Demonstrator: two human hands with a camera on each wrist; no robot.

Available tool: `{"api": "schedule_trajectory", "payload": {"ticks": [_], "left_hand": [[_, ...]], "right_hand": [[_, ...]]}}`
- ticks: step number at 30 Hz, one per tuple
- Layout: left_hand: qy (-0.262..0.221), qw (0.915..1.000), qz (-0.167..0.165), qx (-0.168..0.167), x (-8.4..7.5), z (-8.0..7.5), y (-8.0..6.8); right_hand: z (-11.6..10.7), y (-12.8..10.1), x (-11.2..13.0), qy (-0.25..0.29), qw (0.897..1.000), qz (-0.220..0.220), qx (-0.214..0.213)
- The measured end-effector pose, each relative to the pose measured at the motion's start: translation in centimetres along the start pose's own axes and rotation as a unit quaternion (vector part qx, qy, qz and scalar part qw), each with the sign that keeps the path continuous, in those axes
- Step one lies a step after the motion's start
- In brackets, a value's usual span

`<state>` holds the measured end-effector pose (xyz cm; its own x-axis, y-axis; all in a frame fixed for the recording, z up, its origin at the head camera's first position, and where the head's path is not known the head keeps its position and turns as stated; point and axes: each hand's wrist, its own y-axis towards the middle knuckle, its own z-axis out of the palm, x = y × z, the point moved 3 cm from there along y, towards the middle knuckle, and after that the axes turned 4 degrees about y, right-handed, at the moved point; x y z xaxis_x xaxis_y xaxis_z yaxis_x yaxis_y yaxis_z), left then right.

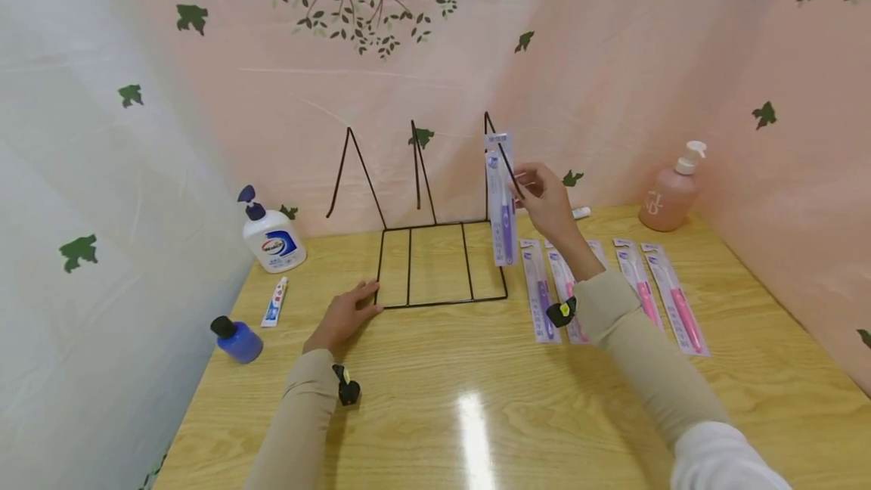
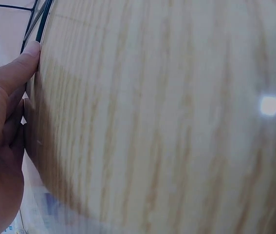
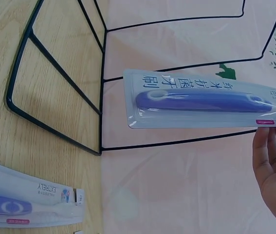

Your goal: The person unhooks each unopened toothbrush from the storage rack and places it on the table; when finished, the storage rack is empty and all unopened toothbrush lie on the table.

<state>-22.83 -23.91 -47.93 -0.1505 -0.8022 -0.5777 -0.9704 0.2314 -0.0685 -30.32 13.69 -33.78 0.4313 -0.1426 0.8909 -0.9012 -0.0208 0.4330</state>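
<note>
A black wire rack (image 1: 442, 302) stands on the wooden table (image 1: 476, 399) near the wall. A packaged purple toothbrush (image 1: 501, 203) hangs at the rack's right upright. My right hand (image 1: 544, 195) is raised beside the pack's top end. In the right wrist view its fingers (image 3: 274, 156) lie straight against the edge of the pack (image 3: 206, 100). My left hand (image 1: 343, 316) rests flat on the table, fingertips touching the rack's front left corner. In the left wrist view the thumb (image 2: 16, 68) lies by the rack wire (image 2: 43, 22).
Several packaged toothbrushes, purple (image 1: 540, 293) and pink (image 1: 674, 297), lie in a row right of the rack. A white soap bottle (image 1: 274, 240), a small tube (image 1: 275, 302) and a blue bottle (image 1: 237, 337) stand at the left. A pink pump bottle (image 1: 670, 195) is back right.
</note>
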Motion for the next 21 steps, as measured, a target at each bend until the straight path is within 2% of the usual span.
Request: {"api": "schedule_trajectory", "payload": {"ticks": [8,16,21], "left_hand": [[0.0,1.0,-0.005,0.002,0.1,0.0,0.1],[-0.004,1.0,-0.003,0.002,-0.1,0.0,-0.1],[-0.007,1.0,-0.004,0.003,-0.2,0.0,-0.2]], "right_hand": [[-0.2,-1.8,2.3,0.027,0.999,-0.011,0.026],[-0.8,-2.3,0.9,0.001,0.999,-0.014,0.03],[-1.0,-3.1,2.1,-0.011,0.999,-0.015,0.042]]}}
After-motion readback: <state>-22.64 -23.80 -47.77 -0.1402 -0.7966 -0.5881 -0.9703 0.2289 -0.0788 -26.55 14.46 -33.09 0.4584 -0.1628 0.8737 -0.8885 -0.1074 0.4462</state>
